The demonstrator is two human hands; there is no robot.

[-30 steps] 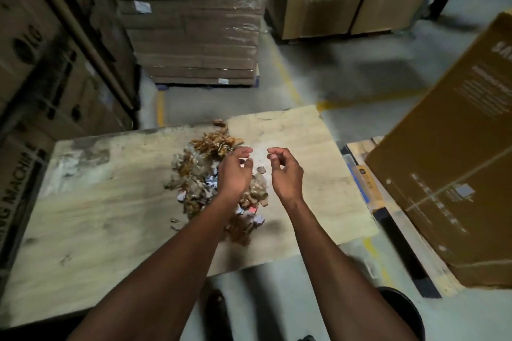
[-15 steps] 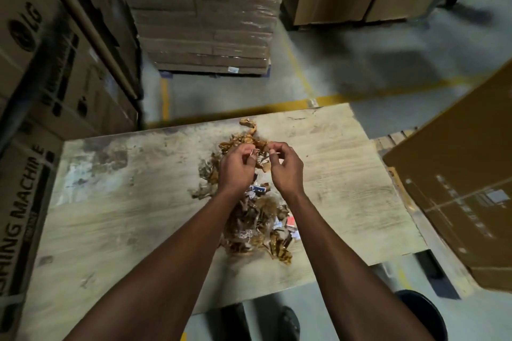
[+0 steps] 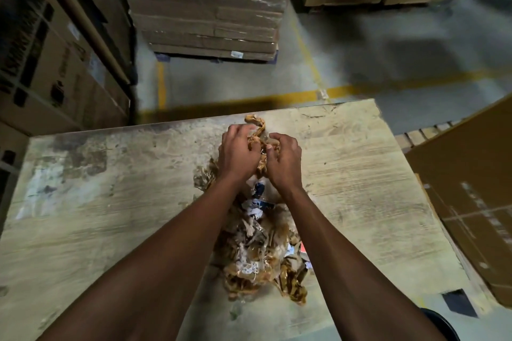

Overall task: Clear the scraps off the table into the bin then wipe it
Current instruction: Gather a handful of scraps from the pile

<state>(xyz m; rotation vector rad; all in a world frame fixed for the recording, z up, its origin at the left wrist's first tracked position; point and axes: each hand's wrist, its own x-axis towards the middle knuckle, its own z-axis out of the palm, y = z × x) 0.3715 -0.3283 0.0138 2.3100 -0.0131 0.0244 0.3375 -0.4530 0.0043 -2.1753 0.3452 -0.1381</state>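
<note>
Head cam: left hand (image 3: 238, 153) & right hand (image 3: 284, 158) curled round far end of scraps (image 3: 260, 243); pile runs lengthwise back twd body, bin (image 3: 440, 324) near-right.

Dim warehouse light, soft motion blur throughout, wide-angle bending at edges.

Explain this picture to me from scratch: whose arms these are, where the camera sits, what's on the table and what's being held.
No machine here: a person wears one camera on the head, looking down at their own bare arms. The left hand and right hand curl into the far end of a pile of scraps, crumpled brown tape and bits of paper, gripping it from both sides. The pile lies on a worn wooden table. A dark round rim, probably the bin, shows at the bottom right. Cardboard boxes stand around on the floor.
</note>
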